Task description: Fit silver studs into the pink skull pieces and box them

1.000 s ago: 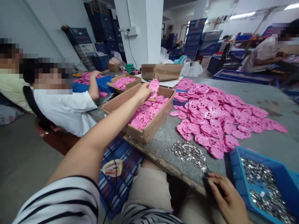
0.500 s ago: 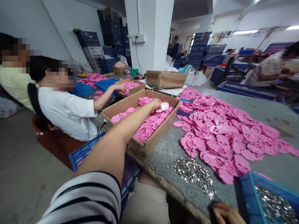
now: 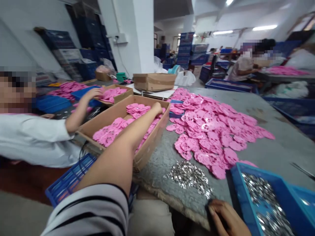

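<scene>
My left hand (image 3: 157,108) reaches over the cardboard box (image 3: 150,154), down at the pink pieces near its far right corner. Its fingertips are hidden, so I cannot tell whether it holds a piece. Flat pink pieces (image 3: 110,131) with holes lie stacked in layers inside the box. My right hand (image 3: 227,218) rests at the table's near edge with its fingers curled together; a dark patch shows at the fingertips, and what they hold, if anything, is unclear. Just beyond it lies a heap of small shiny metal parts (image 3: 188,175). A blue bin (image 3: 242,203) of similar parts stands to its right.
A large pile of pink pieces (image 3: 209,127) spreads over the grey table (image 3: 157,177). A flat cardboard carton (image 3: 154,82) stands behind. At left, a co-worker's hand (image 3: 94,93) is at a smaller box (image 3: 124,95). A blue crate (image 3: 66,180) stands below the table edge.
The view has swung right. My left hand has lowered toward the layered pieces; the shiny piece seen in it before no longer shows. My right hand stays by the metal parts.
</scene>
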A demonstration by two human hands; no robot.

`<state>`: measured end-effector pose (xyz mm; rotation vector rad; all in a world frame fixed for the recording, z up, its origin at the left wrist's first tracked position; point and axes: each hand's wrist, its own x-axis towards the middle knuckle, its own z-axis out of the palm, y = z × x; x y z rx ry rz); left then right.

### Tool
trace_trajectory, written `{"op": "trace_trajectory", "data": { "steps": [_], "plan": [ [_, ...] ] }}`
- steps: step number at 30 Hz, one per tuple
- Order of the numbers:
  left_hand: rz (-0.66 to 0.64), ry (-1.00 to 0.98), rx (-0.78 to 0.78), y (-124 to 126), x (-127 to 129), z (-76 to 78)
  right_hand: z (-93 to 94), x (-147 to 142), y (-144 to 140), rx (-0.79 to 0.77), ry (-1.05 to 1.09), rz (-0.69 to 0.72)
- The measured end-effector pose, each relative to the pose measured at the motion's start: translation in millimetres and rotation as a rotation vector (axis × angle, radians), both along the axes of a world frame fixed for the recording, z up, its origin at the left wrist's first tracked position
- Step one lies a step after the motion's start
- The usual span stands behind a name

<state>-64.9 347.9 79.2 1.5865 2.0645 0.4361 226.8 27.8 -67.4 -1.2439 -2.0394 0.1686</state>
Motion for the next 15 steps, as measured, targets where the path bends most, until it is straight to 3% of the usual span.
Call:
{"op": "trace_trajectory", "data": {
  "steps": [9, 15],
  "plan": [
    [-0.292, 0.437, 0.192, -13, -4, 6.4, 14.8, -20, -9, -0.082, 0.064, -0.084],
    [-0.287, 0.543, 0.335, -22, 14, 43.0, 13.4, -20, -10, -0.043, 0.062, -0.073]
  ]
}}
